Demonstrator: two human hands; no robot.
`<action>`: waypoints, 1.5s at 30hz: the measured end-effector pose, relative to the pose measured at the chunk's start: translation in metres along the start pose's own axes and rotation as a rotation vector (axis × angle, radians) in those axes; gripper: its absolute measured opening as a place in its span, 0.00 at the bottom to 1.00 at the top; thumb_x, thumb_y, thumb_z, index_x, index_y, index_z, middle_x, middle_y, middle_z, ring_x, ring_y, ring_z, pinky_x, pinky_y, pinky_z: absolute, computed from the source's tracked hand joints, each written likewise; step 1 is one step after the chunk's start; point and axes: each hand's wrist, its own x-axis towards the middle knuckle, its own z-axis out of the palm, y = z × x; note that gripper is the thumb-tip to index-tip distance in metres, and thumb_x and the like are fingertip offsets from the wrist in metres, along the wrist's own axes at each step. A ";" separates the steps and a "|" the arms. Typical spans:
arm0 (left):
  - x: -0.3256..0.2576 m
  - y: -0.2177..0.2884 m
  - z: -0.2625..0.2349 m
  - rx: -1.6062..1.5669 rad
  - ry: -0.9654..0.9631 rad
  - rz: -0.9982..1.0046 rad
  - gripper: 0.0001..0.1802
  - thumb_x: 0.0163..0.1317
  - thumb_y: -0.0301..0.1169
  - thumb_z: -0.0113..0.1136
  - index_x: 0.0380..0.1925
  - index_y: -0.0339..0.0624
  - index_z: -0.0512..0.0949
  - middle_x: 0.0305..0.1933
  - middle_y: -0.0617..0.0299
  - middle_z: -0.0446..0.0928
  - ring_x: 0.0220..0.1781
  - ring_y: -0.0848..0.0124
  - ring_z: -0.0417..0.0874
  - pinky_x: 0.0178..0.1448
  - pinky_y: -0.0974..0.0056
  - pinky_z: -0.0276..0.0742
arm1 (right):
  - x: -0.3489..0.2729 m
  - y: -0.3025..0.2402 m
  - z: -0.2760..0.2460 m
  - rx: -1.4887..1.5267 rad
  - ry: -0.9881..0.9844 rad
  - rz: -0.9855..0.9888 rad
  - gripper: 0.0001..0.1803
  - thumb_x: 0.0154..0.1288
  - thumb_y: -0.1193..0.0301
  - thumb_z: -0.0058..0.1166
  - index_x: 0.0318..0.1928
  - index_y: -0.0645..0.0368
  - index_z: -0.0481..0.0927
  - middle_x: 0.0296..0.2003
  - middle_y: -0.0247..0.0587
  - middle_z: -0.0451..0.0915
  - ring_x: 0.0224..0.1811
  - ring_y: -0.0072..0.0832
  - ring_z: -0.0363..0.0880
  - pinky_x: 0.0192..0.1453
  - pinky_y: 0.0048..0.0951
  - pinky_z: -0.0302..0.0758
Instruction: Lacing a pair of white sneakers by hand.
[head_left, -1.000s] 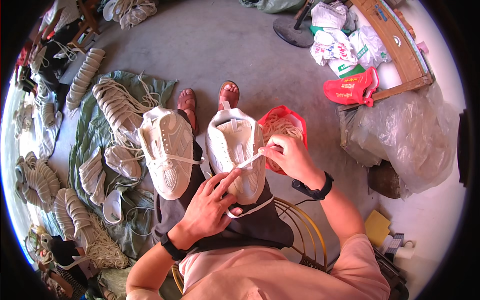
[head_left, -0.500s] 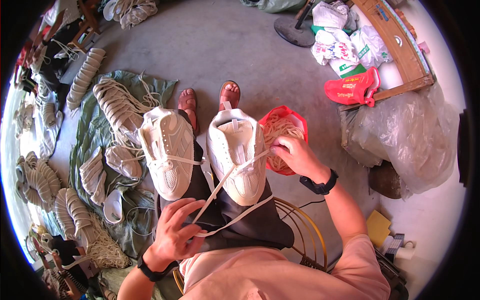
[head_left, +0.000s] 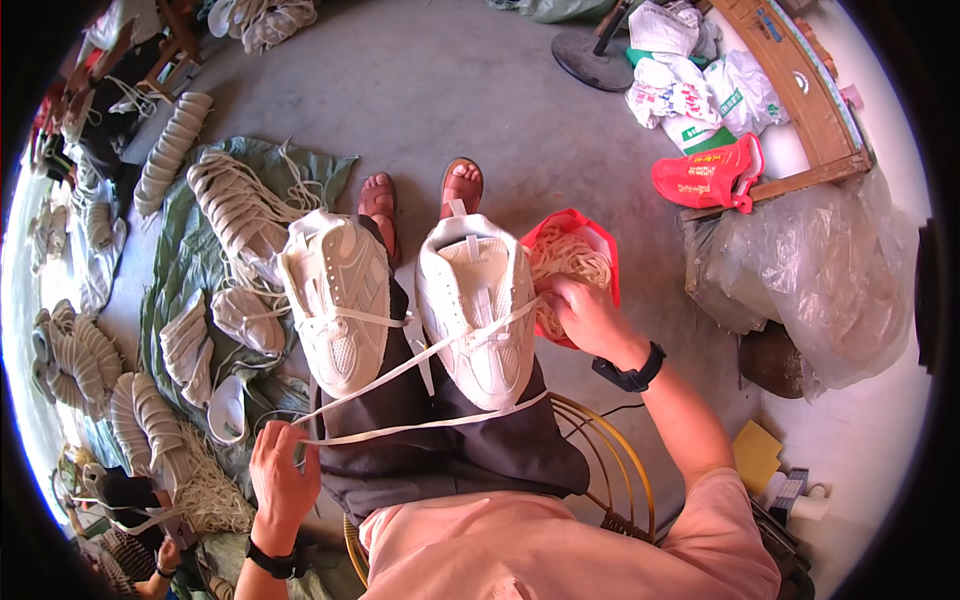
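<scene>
Two white sneakers rest on my lap, toes toward me. In the right sneaker [head_left: 476, 330] a cream shoelace [head_left: 400, 378] crosses the lower eyelets and stretches taut to the left over my thighs. My left hand [head_left: 284, 470] is closed on that lace, out beside my left thigh; a loop of it runs back under the shoe's toe. At the right sneaker's outer edge my right hand [head_left: 585, 315] is closed, pinching the lace, its fingertips partly hidden. The left sneaker [head_left: 338, 310] has a lace across its lowest eyelets only.
Behind my right hand a red bag [head_left: 608, 245] holds tangled laces. Stacks of shoe pieces [head_left: 235, 205] lie on a green sheet [head_left: 170, 290] to the left. A red shoe-shaped item [head_left: 705, 175] and plastic wrap [head_left: 820, 290] are at right. Another person's hand [head_left: 168, 553] shows lower left.
My left hand has moved left and down, drawing the lace out straighter and closing its fingers. My right hand has shifted slightly, staying by the right sneaker's edge. Another person's hand has appeared lower left.
</scene>
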 end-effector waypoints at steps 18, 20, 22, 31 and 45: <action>0.030 0.066 -0.005 -0.240 -0.013 0.390 0.17 0.55 0.18 0.62 0.46 0.42 0.83 0.30 0.59 0.80 0.30 0.60 0.81 0.38 0.58 0.78 | -0.019 -0.017 0.017 -0.072 0.228 0.021 0.09 0.64 0.76 0.58 0.44 0.61 0.84 0.34 0.51 0.85 0.34 0.47 0.85 0.38 0.40 0.80; 0.043 0.084 -0.006 -0.265 -0.028 0.430 0.18 0.54 0.18 0.63 0.46 0.42 0.83 0.35 0.59 0.81 0.35 0.59 0.82 0.41 0.58 0.79 | -0.024 -0.021 0.009 -0.151 0.288 -0.039 0.09 0.64 0.77 0.57 0.44 0.62 0.83 0.33 0.52 0.85 0.34 0.46 0.85 0.38 0.40 0.80; 0.062 0.100 -0.003 -0.334 -0.022 0.527 0.19 0.53 0.18 0.62 0.47 0.40 0.82 0.46 0.54 0.82 0.45 0.53 0.83 0.50 0.54 0.79 | -0.028 -0.025 0.001 -0.066 0.265 0.008 0.08 0.67 0.80 0.52 0.44 0.66 0.82 0.34 0.51 0.86 0.36 0.38 0.87 0.42 0.35 0.80; 0.137 0.145 0.036 -0.188 -0.025 0.586 0.34 0.59 0.32 0.67 0.67 0.42 0.70 0.78 0.47 0.57 0.79 0.44 0.54 0.80 0.45 0.55 | -0.033 -0.047 -0.009 0.308 0.166 0.180 0.07 0.66 0.79 0.55 0.44 0.68 0.81 0.34 0.46 0.86 0.36 0.29 0.87 0.39 0.31 0.80; 0.156 0.138 0.062 -0.150 -0.070 0.568 0.43 0.61 0.40 0.67 0.74 0.45 0.60 0.75 0.44 0.59 0.78 0.45 0.55 0.83 0.44 0.45 | -0.032 0.004 -0.063 -0.320 0.320 -0.147 0.08 0.59 0.84 0.61 0.40 0.63 0.85 0.36 0.44 0.83 0.36 0.41 0.84 0.40 0.36 0.80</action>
